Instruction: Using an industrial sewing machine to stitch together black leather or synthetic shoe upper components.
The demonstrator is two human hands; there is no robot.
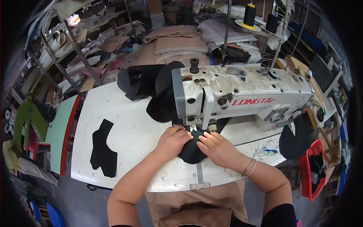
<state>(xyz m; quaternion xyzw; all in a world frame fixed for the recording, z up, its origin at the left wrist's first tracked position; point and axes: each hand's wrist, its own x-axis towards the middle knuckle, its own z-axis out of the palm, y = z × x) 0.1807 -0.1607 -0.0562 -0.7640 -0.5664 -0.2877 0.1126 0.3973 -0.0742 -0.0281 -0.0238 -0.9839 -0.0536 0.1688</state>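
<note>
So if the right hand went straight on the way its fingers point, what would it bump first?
The right hand would probably bump the silver presser foot, though the left hand is almost as near and depth is unclear.

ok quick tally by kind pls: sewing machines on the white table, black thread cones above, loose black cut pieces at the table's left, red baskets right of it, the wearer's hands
Sewing machine: 1
Black thread cones: 2
Loose black cut piece: 1
Red basket: 1
Hands, left hand and right hand: 2
Total: 7
</note>
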